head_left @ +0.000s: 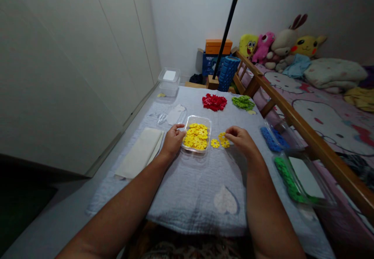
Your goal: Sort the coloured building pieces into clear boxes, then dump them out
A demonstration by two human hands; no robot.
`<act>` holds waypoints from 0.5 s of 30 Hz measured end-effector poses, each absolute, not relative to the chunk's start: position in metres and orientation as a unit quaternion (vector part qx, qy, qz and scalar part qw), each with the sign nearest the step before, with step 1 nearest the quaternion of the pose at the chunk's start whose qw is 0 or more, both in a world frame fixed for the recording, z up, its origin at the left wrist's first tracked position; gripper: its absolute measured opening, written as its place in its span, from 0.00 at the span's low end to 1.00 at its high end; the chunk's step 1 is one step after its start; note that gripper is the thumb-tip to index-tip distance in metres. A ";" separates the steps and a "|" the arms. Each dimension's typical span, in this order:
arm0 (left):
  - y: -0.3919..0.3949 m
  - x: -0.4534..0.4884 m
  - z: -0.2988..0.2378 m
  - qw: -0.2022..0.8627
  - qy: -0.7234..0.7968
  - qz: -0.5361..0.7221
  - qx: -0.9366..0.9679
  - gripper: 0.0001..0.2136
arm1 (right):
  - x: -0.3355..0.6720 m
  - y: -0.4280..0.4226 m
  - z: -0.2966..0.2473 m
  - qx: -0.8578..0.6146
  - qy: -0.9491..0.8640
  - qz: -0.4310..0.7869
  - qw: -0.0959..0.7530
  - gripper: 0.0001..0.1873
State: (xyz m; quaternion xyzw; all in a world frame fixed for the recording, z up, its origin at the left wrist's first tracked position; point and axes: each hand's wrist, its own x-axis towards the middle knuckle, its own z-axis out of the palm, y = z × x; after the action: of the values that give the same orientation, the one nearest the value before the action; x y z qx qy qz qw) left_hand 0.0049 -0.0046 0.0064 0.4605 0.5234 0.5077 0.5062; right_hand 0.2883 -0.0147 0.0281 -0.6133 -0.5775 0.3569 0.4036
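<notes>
A clear plastic box (198, 119) stands on the cloth-covered table, filled with yellow flower-shaped discs (197, 135). My left hand (174, 139) is closed on the box's left edge, fingers along the rim. To the right of the box, my right hand (237, 137) pinches a yellow snowflake disc (222, 136) between thumb and fingertips. Two more loose discs lie close by: one yellow disc (215, 143) flat on the cloth, and another yellow disc (224, 144) just under the pinched one.
A red pile (214, 102) and a light green pile (243, 102) lie at the back. Clear boxes with blue pieces (274, 139) and green pieces (289, 179) sit right, by a wooden bed rail (280, 99). Folded cream cloth (140, 153) and a stacked clear container (169, 85) are left.
</notes>
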 end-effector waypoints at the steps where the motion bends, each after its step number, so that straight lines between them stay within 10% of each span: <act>1: -0.005 0.005 0.007 0.507 0.523 0.508 0.461 0.21 | 0.283 -0.015 0.029 -0.602 -0.568 0.355 0.435 0.12; 6: -0.004 0.005 0.004 0.508 0.523 0.506 0.460 0.21 | 0.244 -0.019 0.034 -0.547 -0.584 0.286 0.527 0.10; 15: -0.002 0.005 0.000 0.516 0.515 0.510 0.455 0.22 | 0.198 -0.028 0.022 -0.557 -0.672 0.197 0.446 0.04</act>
State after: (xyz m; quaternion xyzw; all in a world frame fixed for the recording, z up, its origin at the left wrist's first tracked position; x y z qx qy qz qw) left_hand 0.0047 -0.0023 0.0002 0.4551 0.5155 0.5103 0.5165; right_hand 0.1981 -0.0276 0.0219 -0.5575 -0.6719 0.1968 0.4461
